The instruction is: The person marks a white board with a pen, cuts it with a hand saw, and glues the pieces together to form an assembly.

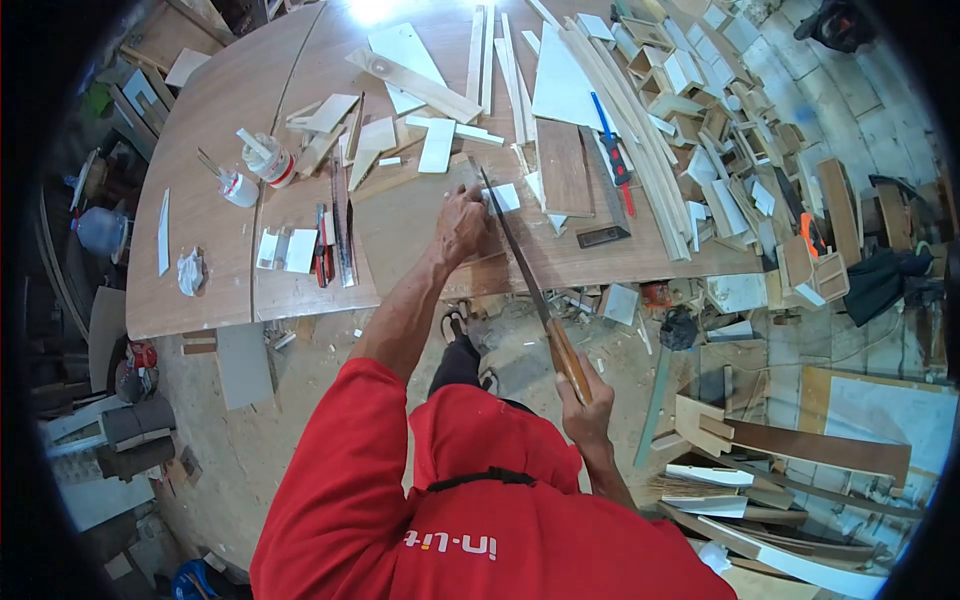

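Observation:
My right hand (588,402) is wrapped round the wooden handle of a long handsaw (525,270), seen nearly edge-on. Its dark blade runs up and to the left across the front edge of the wooden table (330,290). On the tabletop, just left of the blade's far end, my left hand (465,225) presses down with bent fingers at a thin brown board (405,215); whether it grips anything under the fingers is hidden. A small white piece (503,198) lies right beside the blade, near my left fingertips.
Glue jars (268,160) stand at the left. Red-handled tools (323,245) lie nearer. To the right are a brown board (565,168), a square (603,236), a blue-and-red tool (613,155) and long strips (640,150). Offcuts (715,180) pile up farther right.

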{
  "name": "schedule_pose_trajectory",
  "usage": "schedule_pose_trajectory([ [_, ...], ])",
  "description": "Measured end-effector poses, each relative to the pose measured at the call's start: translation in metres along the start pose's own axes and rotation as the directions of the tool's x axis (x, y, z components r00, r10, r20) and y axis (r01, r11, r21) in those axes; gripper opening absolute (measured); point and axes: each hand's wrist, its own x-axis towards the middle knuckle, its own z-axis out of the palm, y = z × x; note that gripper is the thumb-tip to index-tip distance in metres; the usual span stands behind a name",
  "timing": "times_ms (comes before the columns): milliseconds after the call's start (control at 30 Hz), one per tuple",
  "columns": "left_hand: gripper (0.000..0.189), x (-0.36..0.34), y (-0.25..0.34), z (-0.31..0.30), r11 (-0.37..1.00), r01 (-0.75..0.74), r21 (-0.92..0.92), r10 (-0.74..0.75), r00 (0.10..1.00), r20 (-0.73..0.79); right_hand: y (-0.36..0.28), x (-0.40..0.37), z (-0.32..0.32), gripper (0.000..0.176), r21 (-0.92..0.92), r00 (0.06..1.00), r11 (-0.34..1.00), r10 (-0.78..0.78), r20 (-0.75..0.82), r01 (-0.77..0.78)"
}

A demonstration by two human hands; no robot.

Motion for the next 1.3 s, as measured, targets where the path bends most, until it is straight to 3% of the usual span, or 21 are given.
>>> schedule_pose_trajectory([
  [100, 0.030, 0.001, -0.007, 0.018, 1.000, -0.012, -0.023, 0.012, 1.000, -0.008, 0.002, -0.018, -0.009, 0.043, -0.023, 1.000, 0.999, -0.025, 0.002, 0.025],
  [167, 0.032, 0.003, -0.008, 0.009, 1.000, -0.024, -0.013, 0.024, 0.999, -0.027, -0.010, -0.032, -0.019, 0.043, 0.079, 1.000, 0.997, -0.019, -0.024, 0.021],
  [200, 0.034, 0.001, -0.005, 0.006, 1.000, -0.008, -0.008, 0.008, 1.000, -0.010, -0.012, -0.027, -0.022, 0.044, 0.088, 0.995, 0.992, 0.090, 0.041, -0.093],
  [233, 0.036, 0.002, 0.000, 0.002, 1.000, 0.004, -0.005, -0.004, 1.000, 0.004, -0.011, -0.015, -0.016, 0.044, 0.089, 0.995, 0.991, 0.093, 0.036, -0.096],
  [333, 0.036, 0.005, -0.010, 0.013, 1.000, -0.022, -0.016, 0.023, 0.999, 0.033, 0.008, 0.003, 0.008, 0.037, 0.034, 0.993, 0.997, -0.065, -0.094, 0.069],
  [367, 0.036, 0.002, -0.009, 0.014, 0.999, -0.026, -0.021, 0.027, 0.999, 0.040, -0.004, -0.008, 0.001, 0.037, 0.032, 0.994, 0.998, -0.056, -0.098, 0.060],
  [433, 0.036, 0.005, -0.008, 0.013, 1.000, -0.010, 0.025, 0.009, 0.999, 0.041, -0.027, -0.026, -0.019, 0.038, 0.057, 0.998, 0.997, 0.054, 0.037, -0.056],
  [567, 0.033, 0.004, -0.003, 0.007, 1.000, -0.028, 0.000, 0.028, 1.000, -0.007, -0.011, -0.011, -0.010, 0.039, 0.018, 0.999, 0.999, 0.029, -0.031, -0.028],
  [633, 0.032, 0.001, -0.001, 0.001, 0.999, -0.037, 0.002, 0.037, 0.998, -0.044, 0.006, 0.003, 0.003, 0.038, -0.008, 1.000, 1.000, 0.015, 0.010, -0.015],
  [700, 0.032, 0.005, -0.007, 0.008, 0.999, -0.044, 0.001, 0.044, 0.998, -0.048, 0.017, -0.006, 0.006, 0.040, -0.028, 0.996, 0.997, -0.068, -0.053, 0.067],
  [800, 0.030, 0.007, -0.007, 0.009, 0.999, -0.028, -0.020, 0.027, 0.998, -0.058, -0.019, -0.026, -0.018, 0.038, 0.016, 1.000, 1.000, -0.019, -0.002, 0.019],
  [900, 0.029, 0.000, 0.000, 0.006, 1.000, -0.022, -0.019, 0.021, 0.999, -0.048, -0.006, -0.016, -0.012, 0.038, 0.000, 0.999, 0.999, 0.049, -0.008, -0.049],
  [967, 0.028, 0.001, -0.002, 0.006, 0.999, -0.028, 0.021, 0.029, 0.998, -0.054, 0.006, 0.010, 0.010, 0.040, 0.000, 0.998, 0.999, -0.045, -0.039, 0.045],
  [1100, 0.027, 0.004, -0.003, 0.009, 1.000, -0.018, -0.024, 0.018, 1.000, -0.010, -0.007, -0.016, -0.005, 0.038, -0.002, 0.999, 1.000, -0.026, -0.019, 0.026],
  [1167, 0.027, 0.003, -0.008, 0.013, 1.000, 0.007, -0.018, -0.007, 1.000, -0.016, -0.005, -0.022, -0.010, 0.038, 0.039, 0.995, 0.995, -0.093, -0.038, 0.095],
  [1300, 0.025, 0.003, 0.000, 0.004, 0.999, -0.023, -0.025, 0.023, 1.000, -0.014, -0.002, 0.000, 0.000, 0.038, 0.008, 0.997, 0.997, 0.079, -0.002, -0.079],
])
